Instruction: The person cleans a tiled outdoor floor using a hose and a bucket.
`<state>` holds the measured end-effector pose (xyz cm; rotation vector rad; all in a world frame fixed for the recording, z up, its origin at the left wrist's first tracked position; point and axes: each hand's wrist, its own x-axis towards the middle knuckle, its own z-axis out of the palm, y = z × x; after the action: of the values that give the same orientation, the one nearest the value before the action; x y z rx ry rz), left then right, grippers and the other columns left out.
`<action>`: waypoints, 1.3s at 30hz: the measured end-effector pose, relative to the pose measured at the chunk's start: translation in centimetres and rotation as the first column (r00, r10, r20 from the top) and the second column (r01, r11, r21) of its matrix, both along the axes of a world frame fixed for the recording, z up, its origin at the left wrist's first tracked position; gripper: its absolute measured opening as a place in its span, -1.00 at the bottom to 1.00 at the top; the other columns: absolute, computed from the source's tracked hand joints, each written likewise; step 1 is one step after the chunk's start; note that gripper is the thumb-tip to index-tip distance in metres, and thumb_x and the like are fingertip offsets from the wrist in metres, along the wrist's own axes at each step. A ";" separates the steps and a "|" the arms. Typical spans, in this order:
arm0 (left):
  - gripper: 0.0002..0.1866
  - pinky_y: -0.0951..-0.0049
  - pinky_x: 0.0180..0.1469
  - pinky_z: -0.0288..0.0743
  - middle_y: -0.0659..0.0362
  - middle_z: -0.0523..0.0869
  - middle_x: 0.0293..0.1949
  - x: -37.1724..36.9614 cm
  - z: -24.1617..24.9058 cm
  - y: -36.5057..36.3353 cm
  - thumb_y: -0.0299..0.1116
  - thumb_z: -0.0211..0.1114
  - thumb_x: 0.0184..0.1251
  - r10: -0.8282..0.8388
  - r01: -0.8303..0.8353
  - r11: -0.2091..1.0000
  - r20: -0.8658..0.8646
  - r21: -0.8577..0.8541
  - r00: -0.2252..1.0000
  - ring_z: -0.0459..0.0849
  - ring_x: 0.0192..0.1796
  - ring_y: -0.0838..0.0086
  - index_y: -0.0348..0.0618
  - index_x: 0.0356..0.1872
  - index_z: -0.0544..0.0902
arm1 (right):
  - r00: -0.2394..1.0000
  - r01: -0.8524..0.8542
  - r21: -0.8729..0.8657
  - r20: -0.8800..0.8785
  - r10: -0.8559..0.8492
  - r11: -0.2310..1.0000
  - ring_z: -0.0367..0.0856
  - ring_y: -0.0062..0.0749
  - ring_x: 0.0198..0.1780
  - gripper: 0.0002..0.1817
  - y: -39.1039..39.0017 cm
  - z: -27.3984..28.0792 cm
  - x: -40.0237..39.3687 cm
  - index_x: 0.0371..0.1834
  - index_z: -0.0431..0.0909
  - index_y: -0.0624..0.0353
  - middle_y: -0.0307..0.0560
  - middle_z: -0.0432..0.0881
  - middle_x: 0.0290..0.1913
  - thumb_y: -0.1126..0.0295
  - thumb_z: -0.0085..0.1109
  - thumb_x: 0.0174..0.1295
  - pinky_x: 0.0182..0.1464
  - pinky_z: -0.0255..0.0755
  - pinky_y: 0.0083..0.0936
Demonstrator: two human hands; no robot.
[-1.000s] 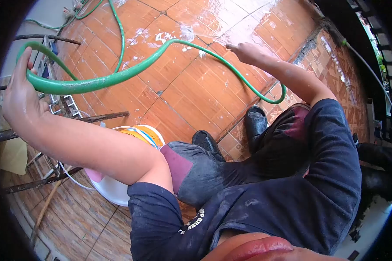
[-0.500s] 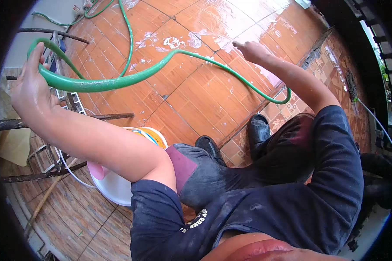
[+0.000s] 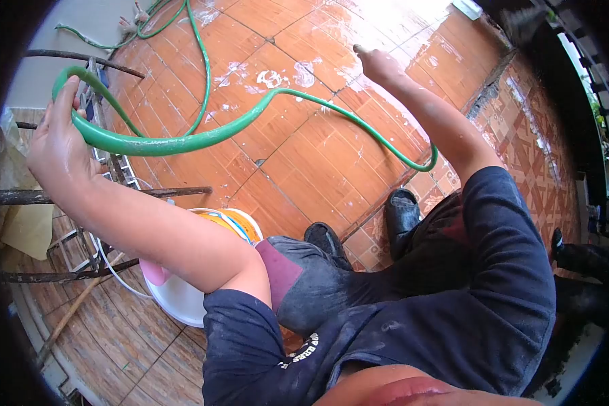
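A thick green hose is gripped by my left hand, raised at the left with the fingers around a bend in it. From there the hose sweeps right across the floor and curls up under my right forearm, where I lose sight of it. My right hand is held out over the wet tiles, fingers closed and one digit pointing forward. What it holds, if anything, is hidden. Whitish smears mark the orange tiled floor.
A white bucket with a pink item stands beside my left knee. Rusty metal bars and a yellowish sheet are at the left. A raised edge runs along the right. More hose lies at the back.
My right hand has moved slightly up and left. My left hand and the hose appear a little lower and farther right. The stringy dark item and pale cord at the right are out of sight.
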<state>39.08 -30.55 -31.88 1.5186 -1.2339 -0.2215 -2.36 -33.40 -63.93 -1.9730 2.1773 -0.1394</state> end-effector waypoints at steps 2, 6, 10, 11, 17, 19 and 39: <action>-0.70 0.54 -0.40 0.35 0.16 0.62 -0.48 -0.3 -0.3 0.0 -0.38 0.49 0.07 -0.011 0.011 1.000 -0.016 -0.027 1.000 0.50 -0.45 0.56 -0.49 -0.35 0.69 | 1.000 -0.012 -0.044 0.015 0.013 0.999 0.68 0.12 -0.21 -0.59 -0.3 0.3 -0.4 0.28 0.41 -0.04 0.26 0.67 -0.24 0.37 -0.20 0.39 -0.20 0.54 -0.03; -0.67 0.54 -0.38 0.37 0.17 0.63 -0.47 0.1 -0.4 -0.2 -0.38 0.51 0.05 -0.037 0.035 0.998 -0.039 -0.049 0.999 0.50 -0.45 0.56 -0.50 -0.27 0.71 | 0.999 0.007 -0.114 0.042 -0.003 0.993 0.68 0.12 -0.16 -0.62 -0.8 -0.1 -1.8 0.23 0.43 -0.01 0.26 0.67 -0.20 0.36 -0.21 0.39 -0.17 0.53 -0.02; -0.67 0.54 -0.37 0.38 0.17 0.63 -0.47 0.4 -0.4 -0.3 -0.39 0.51 0.05 -0.033 0.032 0.999 -0.036 -0.033 0.999 0.52 -0.44 0.55 -0.50 -0.28 0.71 | 0.998 0.058 -0.074 0.011 -0.058 0.996 0.67 0.12 -0.15 -0.61 -0.4 -0.7 -3.2 0.24 0.41 0.00 0.26 0.66 -0.18 0.36 -0.22 0.39 -0.15 0.53 -0.02; -0.67 0.54 -0.36 0.38 0.17 0.64 -0.46 0.5 -0.4 -0.3 -0.39 0.51 0.05 -0.039 0.037 0.998 -0.050 -0.043 0.998 0.53 -0.43 0.55 -0.50 -0.27 0.71 | 0.999 0.050 -0.020 -0.006 -0.050 0.999 0.67 0.12 -0.15 -0.61 0.1 -0.7 -3.2 0.25 0.40 -0.01 0.26 0.66 -0.18 0.36 -0.21 0.39 -0.15 0.53 -0.02; -0.68 0.55 -0.32 0.39 0.17 0.65 -0.44 1.2 -0.6 -0.7 -0.39 0.51 0.05 -0.062 0.058 0.998 -0.111 -0.041 0.992 0.53 -0.40 0.56 -0.49 -0.27 0.71 | 0.998 -0.044 0.017 -0.042 0.045 0.999 0.68 0.11 -0.16 -0.58 1.0 -0.5 -2.3 0.29 0.38 -0.03 0.27 0.66 -0.20 0.37 -0.21 0.38 -0.16 0.54 -0.03; -0.67 0.55 -0.31 0.39 0.17 0.65 -0.44 1.3 -0.5 -0.6 -0.39 0.51 0.04 -0.062 0.058 0.998 -0.122 -0.034 0.991 0.53 -0.40 0.56 -0.49 -0.27 0.71 | 0.999 0.042 -0.037 -0.012 -0.042 0.998 0.68 0.11 -0.16 -0.58 0.2 -0.5 -2.5 0.28 0.40 -0.06 0.27 0.66 -0.19 0.37 -0.23 0.38 -0.16 0.54 -0.02; -0.69 0.57 -0.36 0.35 0.20 0.65 -0.45 0.7 -0.5 0.0 -0.38 0.49 0.05 -0.065 0.060 0.997 -0.113 -0.047 0.992 0.51 -0.43 0.60 -0.46 -0.27 0.71 | 1.000 0.022 -0.017 -0.014 -0.023 1.000 0.66 0.09 -0.09 -0.60 0.0 0.8 -3.7 0.28 0.39 -0.13 0.20 0.66 -0.10 0.32 -0.27 0.42 -0.07 0.52 -0.02</action>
<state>39.76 -30.57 -32.37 1.4122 -1.1887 -0.3166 -6.05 -33.36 -63.14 -1.9647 2.2147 -0.1481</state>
